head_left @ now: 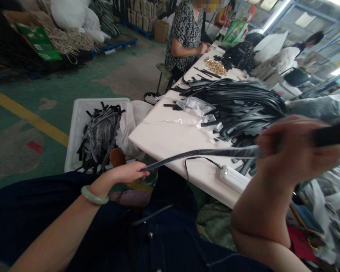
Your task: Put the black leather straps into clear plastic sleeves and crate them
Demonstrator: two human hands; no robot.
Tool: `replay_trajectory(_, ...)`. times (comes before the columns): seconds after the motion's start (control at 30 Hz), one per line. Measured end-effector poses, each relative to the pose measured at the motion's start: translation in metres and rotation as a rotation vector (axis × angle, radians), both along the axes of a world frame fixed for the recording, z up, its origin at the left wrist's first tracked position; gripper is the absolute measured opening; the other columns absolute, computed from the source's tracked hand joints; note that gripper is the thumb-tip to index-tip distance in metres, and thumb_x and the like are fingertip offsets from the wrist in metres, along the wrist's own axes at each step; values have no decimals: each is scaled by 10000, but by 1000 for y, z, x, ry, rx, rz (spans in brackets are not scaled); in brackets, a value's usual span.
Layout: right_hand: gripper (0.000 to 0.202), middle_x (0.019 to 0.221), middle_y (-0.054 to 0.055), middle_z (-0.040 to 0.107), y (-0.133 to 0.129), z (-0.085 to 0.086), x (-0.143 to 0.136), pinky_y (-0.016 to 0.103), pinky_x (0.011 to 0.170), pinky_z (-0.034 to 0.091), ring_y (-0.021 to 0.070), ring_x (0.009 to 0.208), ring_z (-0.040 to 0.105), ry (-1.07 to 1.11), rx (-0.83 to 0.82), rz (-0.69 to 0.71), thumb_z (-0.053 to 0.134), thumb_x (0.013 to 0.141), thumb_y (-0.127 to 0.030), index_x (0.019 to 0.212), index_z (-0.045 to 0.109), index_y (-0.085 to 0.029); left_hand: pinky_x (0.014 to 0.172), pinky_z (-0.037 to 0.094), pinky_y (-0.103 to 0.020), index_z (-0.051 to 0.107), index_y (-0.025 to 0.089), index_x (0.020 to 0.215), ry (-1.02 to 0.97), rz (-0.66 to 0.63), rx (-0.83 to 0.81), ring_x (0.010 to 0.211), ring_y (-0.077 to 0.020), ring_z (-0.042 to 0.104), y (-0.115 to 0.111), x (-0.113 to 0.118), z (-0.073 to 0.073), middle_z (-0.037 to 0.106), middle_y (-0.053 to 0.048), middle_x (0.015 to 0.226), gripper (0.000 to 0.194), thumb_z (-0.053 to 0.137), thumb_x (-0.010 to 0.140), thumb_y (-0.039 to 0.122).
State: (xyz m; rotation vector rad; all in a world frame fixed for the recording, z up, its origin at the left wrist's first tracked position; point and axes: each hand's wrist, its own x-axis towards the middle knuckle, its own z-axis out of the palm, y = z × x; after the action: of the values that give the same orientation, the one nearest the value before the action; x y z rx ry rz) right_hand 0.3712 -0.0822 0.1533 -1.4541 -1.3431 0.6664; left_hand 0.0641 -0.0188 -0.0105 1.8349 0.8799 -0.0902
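Observation:
A long black strap (198,153) stretches across the lower middle of the view, over the table's front edge. Its left end is held by my left hand (132,172), fingers closed, with a pale green bangle on the wrist. On the right, my right hand (291,145) is raised, blurred and closed around the strap, and a black end sticks out past it. Behind the strap a large pile of black straps (238,102) lies on the white table (158,132), with crumpled clear plastic (197,107) at its left side.
A white bin (70,141) of black straps stands on the floor at left. A white power strip (234,179) with a cable lies at the table's front edge. Small gold parts (215,66) lie farther back, near a seated person (184,37). Grey material fills the right side.

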Motion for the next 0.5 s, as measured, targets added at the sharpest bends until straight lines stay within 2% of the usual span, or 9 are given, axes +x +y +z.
replay_trajectory(0.03, 267, 946, 67, 713, 2, -13, -19, 404, 753, 537, 277, 935, 679, -71, -9, 116, 510, 902, -434, 809, 717, -292, 659, 423, -257, 673, 160, 814, -73, 16, 44, 713, -189, 565, -1, 2, 4, 653, -49, 792, 273, 553, 836, 404)
replay_trajectory(0.07, 193, 1078, 80, 695, 4, -28, -38, 416, 830, 522, 284, 1019, 656, -254, -17, 299, 570, 875, -379, 926, 724, -274, 693, 424, -256, 669, 159, 872, -144, 13, 60, 748, -188, 558, -2, 5, 11, 649, -50, 842, 295, 554, 840, 429)
replay_trajectory(0.13, 329, 1251, 123, 628, 12, -59, -70, 391, 878, 499, 273, 1072, 636, -612, -131, 650, 590, 866, -315, 1175, 649, -216, 676, 423, -252, 654, 161, 910, -237, 12, 10, 708, -171, 530, -5, 8, 24, 622, -37, 815, 341, 521, 860, 471)
replay_trajectory(0.17, 342, 1223, 140, 642, 16, -72, -81, 368, 853, 498, 265, 1039, 648, -747, -208, 756, 564, 888, -308, 1201, 627, -185, 632, 417, -249, 643, 164, 901, -237, 16, -58, 660, -159, 507, -7, 8, 30, 596, -25, 769, 360, 499, 869, 493)
replay_trajectory(0.23, 291, 1053, 149, 702, 25, -88, -92, 325, 760, 488, 257, 919, 675, -912, -333, 812, 513, 930, -331, 1103, 654, -145, 534, 381, -235, 619, 175, 887, -194, 26, -222, 584, -136, 448, -10, 1, 38, 528, 2, 695, 401, 485, 866, 552)
replay_trajectory(0.33, 243, 863, 125, 715, 35, -87, -97, 293, 675, 443, 247, 803, 670, -1020, -329, 764, 529, 918, -342, 889, 678, -153, 458, 313, -205, 588, 183, 892, -164, 87, -406, 541, -108, 369, -15, -12, 42, 427, 31, 646, 474, 463, 851, 639)
replay_trajectory(0.43, 89, 848, 89, 703, 37, -72, -106, 278, 684, 428, 228, 801, 656, -1003, -220, 846, 590, 829, -196, 856, 669, -168, 446, 283, -189, 574, 192, 949, -253, 168, -497, 538, -92, 342, -22, -18, 45, 410, 36, 668, 471, 468, 852, 641)
replay_trajectory(0.5, 108, 851, 81, 693, 34, -64, -119, 278, 695, 434, 220, 797, 647, -982, -172, 910, 588, 779, -130, 845, 666, -166, 452, 292, -193, 573, 202, 985, -312, 174, -509, 546, -91, 366, -26, -18, 51, 437, 29, 697, 434, 502, 849, 608)
